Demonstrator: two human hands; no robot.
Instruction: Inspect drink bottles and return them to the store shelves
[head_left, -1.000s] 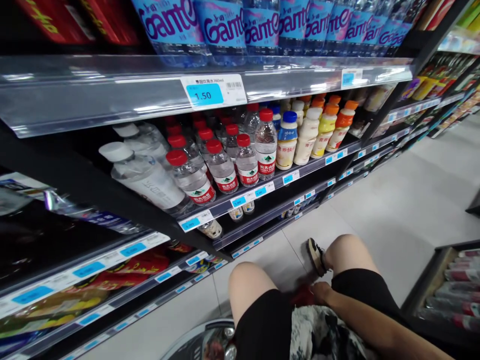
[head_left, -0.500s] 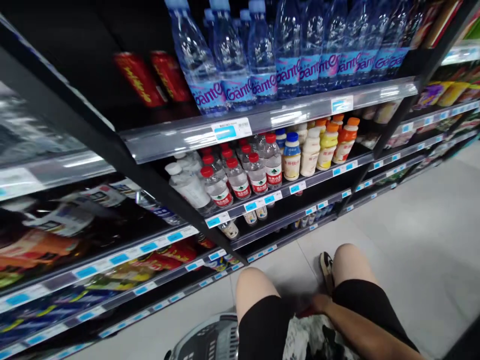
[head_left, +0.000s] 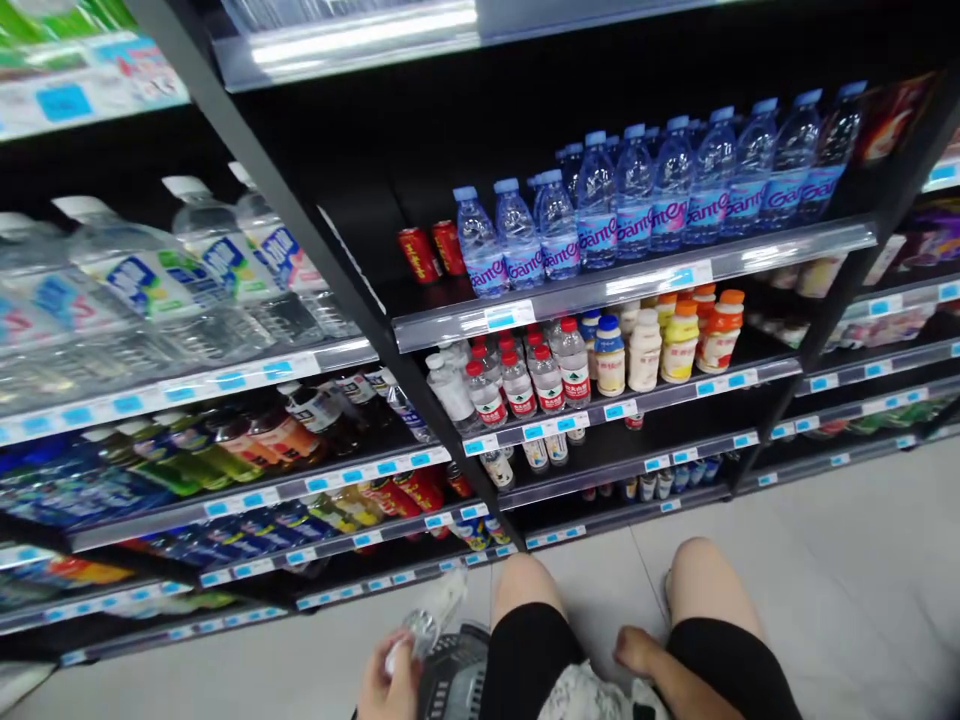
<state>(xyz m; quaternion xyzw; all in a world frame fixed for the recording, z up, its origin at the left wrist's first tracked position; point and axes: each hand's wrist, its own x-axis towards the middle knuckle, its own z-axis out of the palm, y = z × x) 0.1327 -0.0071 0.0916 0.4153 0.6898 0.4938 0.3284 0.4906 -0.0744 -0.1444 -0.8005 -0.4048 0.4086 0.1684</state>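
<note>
Clear bottle [head_left: 420,625] is gripped in left hand [head_left: 390,685], above a dark basket [head_left: 457,675]. Right hand [head_left: 637,650] is rested loosely curled between the knees, nothing held.

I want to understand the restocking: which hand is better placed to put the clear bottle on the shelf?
Probably the left hand: it already holds the clear bottle on the shelf's side. The right hand rests empty between the knees.

Red-capped bottles [head_left: 525,385] stand on the shelf [head_left: 637,405] below the water bottles [head_left: 637,205], left of yoghurt drinks [head_left: 679,345].
</note>
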